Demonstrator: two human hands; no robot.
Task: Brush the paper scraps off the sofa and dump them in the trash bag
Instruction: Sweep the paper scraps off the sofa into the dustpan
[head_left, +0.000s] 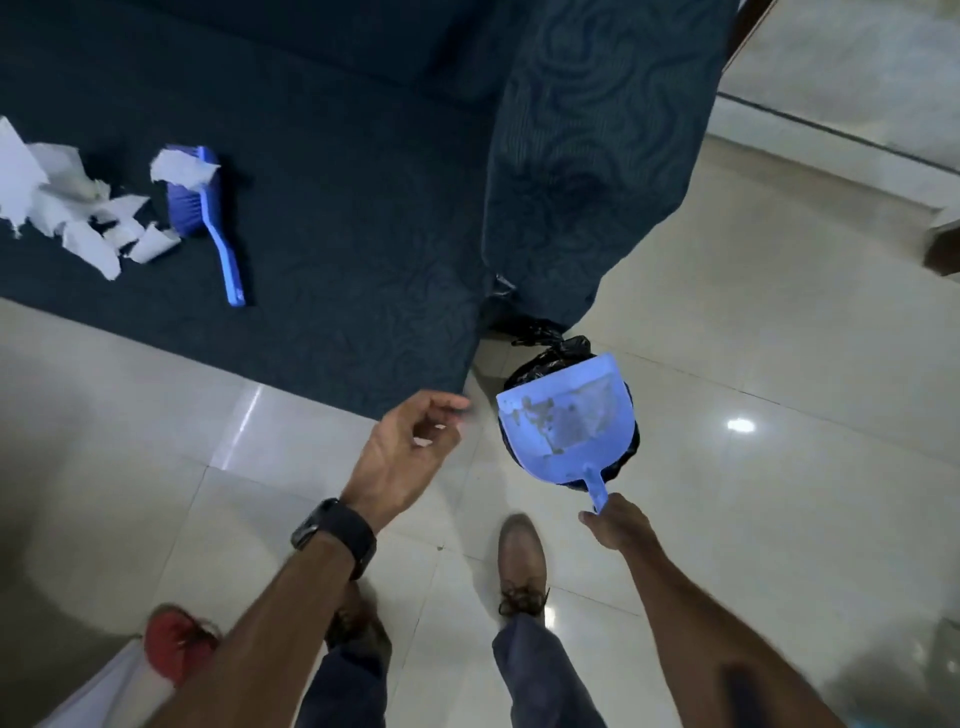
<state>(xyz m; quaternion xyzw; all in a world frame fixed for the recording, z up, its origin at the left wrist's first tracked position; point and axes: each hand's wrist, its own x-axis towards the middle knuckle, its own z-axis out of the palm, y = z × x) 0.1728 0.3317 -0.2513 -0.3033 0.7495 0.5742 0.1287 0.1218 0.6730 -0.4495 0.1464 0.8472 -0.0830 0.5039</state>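
Dumping step: right hand (618, 525) grips the blue plastic dustpan (566, 421) over the black trash bag (550, 358); left hand (405, 447) hangs relaxed, empty. Next, I judge, return for the white paper scraps (67, 208) left of the bag.

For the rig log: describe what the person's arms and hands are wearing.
Both forearms are bare, with no sleeves in view and no gloves. The left hand has a black watch with a wide dark strap at its wrist. The right hand wears nothing visible.

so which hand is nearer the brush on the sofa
Left. The left hand hovers by the sofa's front corner, right of the brush; the right hand is farther right, gripping the dustpan.
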